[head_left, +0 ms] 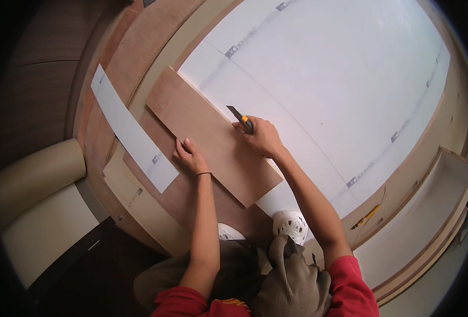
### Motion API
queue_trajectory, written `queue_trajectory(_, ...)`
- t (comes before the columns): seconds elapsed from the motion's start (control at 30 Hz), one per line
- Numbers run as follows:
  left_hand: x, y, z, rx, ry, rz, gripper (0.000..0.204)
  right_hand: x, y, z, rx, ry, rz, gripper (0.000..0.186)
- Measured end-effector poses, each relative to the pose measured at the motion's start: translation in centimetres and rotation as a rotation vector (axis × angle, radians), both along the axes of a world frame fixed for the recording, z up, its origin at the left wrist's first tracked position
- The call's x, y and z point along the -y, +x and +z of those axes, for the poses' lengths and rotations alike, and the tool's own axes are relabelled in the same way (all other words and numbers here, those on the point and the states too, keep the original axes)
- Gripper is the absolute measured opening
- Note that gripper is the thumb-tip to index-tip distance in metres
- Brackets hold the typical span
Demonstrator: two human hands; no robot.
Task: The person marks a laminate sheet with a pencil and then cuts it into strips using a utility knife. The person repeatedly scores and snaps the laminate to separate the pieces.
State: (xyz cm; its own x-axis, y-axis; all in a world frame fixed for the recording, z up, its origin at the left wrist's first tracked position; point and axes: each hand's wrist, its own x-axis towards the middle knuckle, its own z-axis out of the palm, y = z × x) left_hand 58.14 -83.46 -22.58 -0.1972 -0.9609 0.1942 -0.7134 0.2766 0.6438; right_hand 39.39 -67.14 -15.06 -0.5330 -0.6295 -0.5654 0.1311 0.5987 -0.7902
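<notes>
My right hand (pixel 263 138) is closed around a black and yellow utility knife (pixel 246 123), its dark blade pointing up and to the left. This hand is at the right long edge of a flat brown wooden board (pixel 207 142). Across from it, my left hand (pixel 193 157) grips the board's left edge with its fingertips; some fingers are hidden. The board lies slanted, overlapping the near left border of a large white sheet (pixel 318 90) with faint printed marks. Left of my left hand lies a narrow white strip (pixel 131 134).
A second yellow cutter-like tool (pixel 369 216) lies at the right, beside an open wooden-framed tray or drawer (pixel 419 216). A cream roll-shaped cushion (pixel 43 166) is at the far left. My foot in a white clog (pixel 290 224) rests near the board's lower end.
</notes>
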Motion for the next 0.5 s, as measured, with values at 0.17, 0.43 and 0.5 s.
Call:
queue_trajectory(0.17,0.6,-1.1,0.1,-0.023,-0.002,-0.013,0.056,0.1,-0.9,-0.7,0.019,-0.096,-0.058,0.014)
queue_trajectory(0.43,-4.1,0.5,1.0,-0.027,0.128,0.010,0.059,-2.7,-0.6,0.4,0.124,-0.116,-0.104,0.029)
queue_trajectory(0.5,-5.6,0.2,1.4,-0.025,0.107,0.001,0.061,-2.9,-0.4,0.1,0.108,-0.128,-0.098,0.028)
